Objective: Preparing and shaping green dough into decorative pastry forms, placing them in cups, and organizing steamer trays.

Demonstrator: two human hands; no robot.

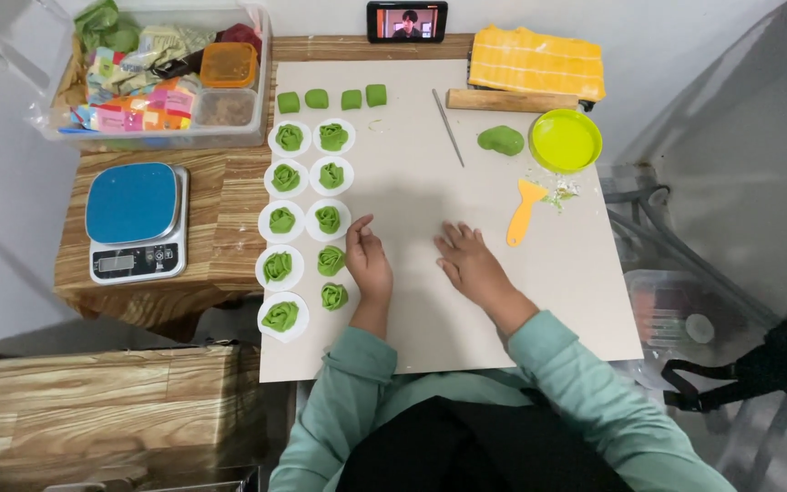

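The left hand (368, 261) rests on the pale grey work mat (412, 301) that covers the counter, fingers loosely curled, grasping nothing; its fingertips lie just beside the green rose-shaped dough pieces (331, 261). The right hand (469, 261) lies flat and released on the bare mat a little to the right, palm down, also empty.

To the left of the left hand, the shaped dough pieces stand in two columns, most on round white paper liners (281, 269), probably so that each can be lifted without sticking. The two nearest the left hand, at the bottom of the inner column, sit straight on the mat with no liner. Beyond the columns, four small green dough blocks (332, 98) wait in a row, unshaped.

Ahead of the right hand lie a thin metal rod (448, 128), a green dough lump (501, 139), a lime-green round plastic bowl (565, 140) and an orange plastic scraper (525, 210), all within reach yet clear of the working space. Farther off rest a wooden rolling pin (512, 100) and a folded yellow striped cloth (536, 62).

Far left of the left hand, a blue-topped kitchen scale (134, 221) sits on the wooden counter (220, 228), with a clear plastic storage bin (166, 77) behind it holding small, bright pink, orange and yellow packets and an orange-lidded tub. A phone (406, 20) stands propped against the wall.
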